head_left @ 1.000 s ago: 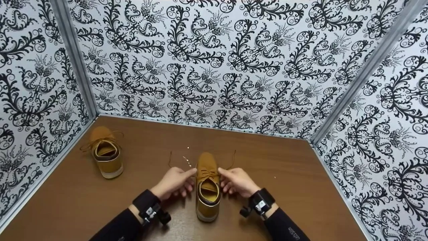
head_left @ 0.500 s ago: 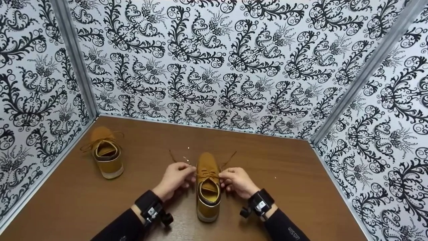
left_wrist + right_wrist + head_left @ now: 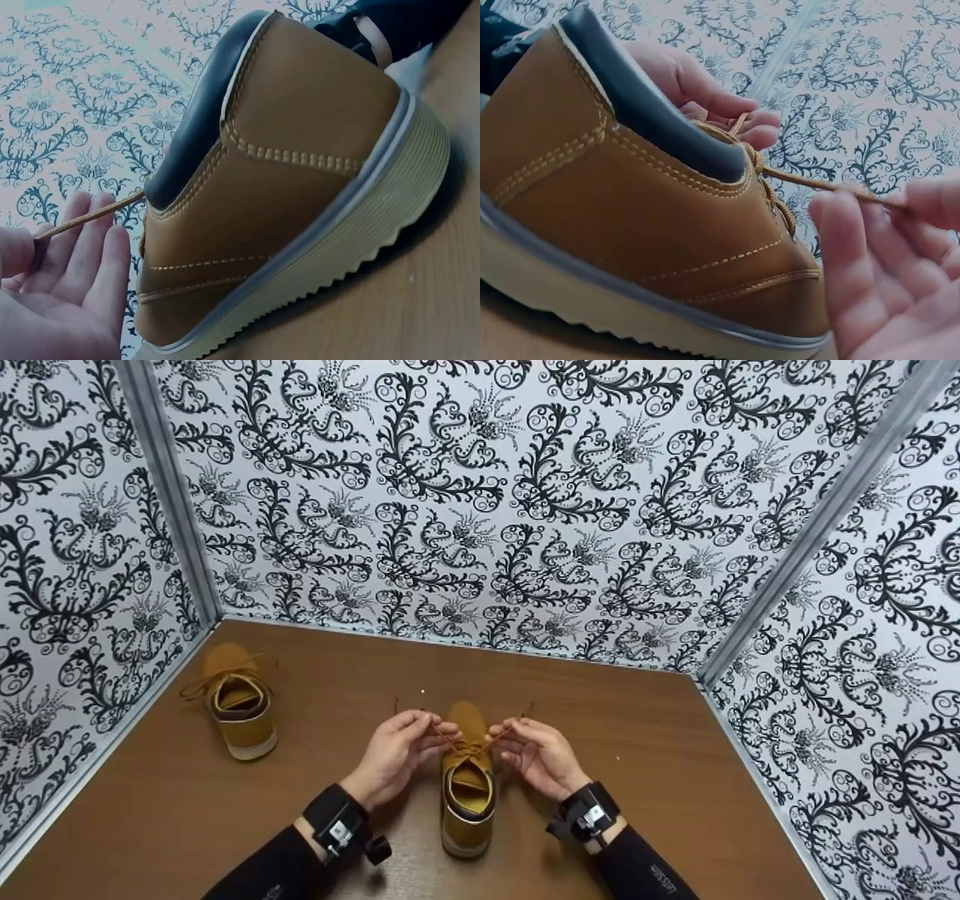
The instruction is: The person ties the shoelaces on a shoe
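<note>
The lacing work on the tan lace-up shoe looks, in my judgement, about midway. This shoe stands upright on the brown wooden worktop, between its left and right edges and well apart from the far edge, with the toe directed to that far edge. The lace is already threaded through the eyelets, and at the top of them it seems crossed or knotted, but I cannot tell which. The left hand has thumb and fingers clamped on the left length of lace; the right hand pinches the right length of lace in the same way — the 2 lengths spread apart to both sides. No loop is visible there, so a bow probably is what is left. The other shoe, close to the far left corner, seems finished: its lace bow appears already tied.
</note>
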`<state>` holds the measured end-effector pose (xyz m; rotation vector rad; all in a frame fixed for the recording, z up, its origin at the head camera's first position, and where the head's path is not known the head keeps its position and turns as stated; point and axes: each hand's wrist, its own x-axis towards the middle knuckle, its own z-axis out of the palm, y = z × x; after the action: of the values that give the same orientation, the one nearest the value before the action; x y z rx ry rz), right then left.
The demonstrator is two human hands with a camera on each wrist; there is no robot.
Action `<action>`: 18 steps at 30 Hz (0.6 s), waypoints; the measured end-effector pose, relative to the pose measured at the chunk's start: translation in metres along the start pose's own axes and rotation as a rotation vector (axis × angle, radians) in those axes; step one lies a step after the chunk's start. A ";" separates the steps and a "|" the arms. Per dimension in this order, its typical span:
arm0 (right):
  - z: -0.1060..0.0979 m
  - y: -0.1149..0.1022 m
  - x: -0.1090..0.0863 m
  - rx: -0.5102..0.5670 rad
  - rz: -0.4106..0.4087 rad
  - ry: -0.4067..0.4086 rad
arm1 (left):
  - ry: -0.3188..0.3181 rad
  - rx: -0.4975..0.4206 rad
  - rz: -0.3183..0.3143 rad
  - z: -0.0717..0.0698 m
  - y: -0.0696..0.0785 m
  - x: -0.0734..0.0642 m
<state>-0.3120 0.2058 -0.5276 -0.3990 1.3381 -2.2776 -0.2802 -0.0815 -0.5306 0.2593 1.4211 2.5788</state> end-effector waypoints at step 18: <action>-0.008 -0.002 0.001 -0.125 0.084 0.039 | 0.003 0.001 -0.018 -0.003 -0.001 0.000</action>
<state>-0.3173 0.2120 -0.5303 -0.3345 1.4932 -2.1504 -0.2805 -0.0834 -0.5326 0.2425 1.4194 2.5654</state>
